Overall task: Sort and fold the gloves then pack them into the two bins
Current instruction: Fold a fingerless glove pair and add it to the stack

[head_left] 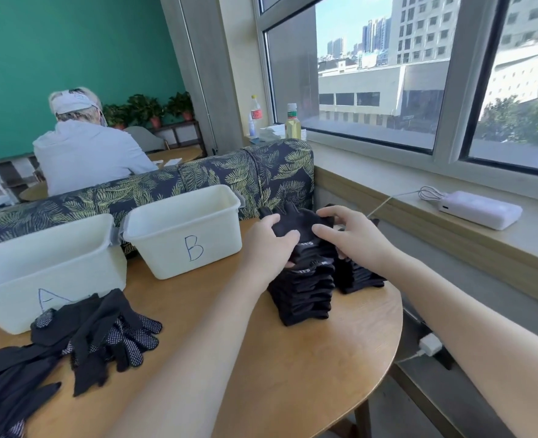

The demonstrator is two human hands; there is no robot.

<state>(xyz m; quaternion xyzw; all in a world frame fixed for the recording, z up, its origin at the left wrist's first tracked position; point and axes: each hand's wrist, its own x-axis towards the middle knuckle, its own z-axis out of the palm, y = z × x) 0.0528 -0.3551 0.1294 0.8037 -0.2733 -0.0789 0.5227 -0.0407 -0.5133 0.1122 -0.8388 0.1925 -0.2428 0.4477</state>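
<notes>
**Folding a fingerless glove above a tall stack**

I hold a black fingerless glove (296, 221) with both hands over the near stack of folded gloves (304, 292) at the right side of the round wooden table (293, 374). My left hand (269, 245) curls round the glove's left edge, thumb on top. My right hand (353, 233) pinches its right edge, fingers bent over the fabric. A second, lower stack (357, 276) stands just beside the first, toward the window.

The risk I see is the stack itself. It stands high and narrow, and its layers already look uneven. If I press the glove down off-centre, or let my left wrist drag against the upper layers, the pile could slump toward the table edge or into its neighbour. The knit is soft too, so a loose fold may spring open once I let go.

Bin B (182, 235) sits just left of my hands; what I can see of its inside holds nothing. Bin A (45, 273) stands further left, and the part of its interior in view also looks bare. In front of bin A lies a loose heap of dotted-palm gloves (103, 336), unfolded, some touching the bin's front wall. By my judgement, no packing has begun.
</notes>
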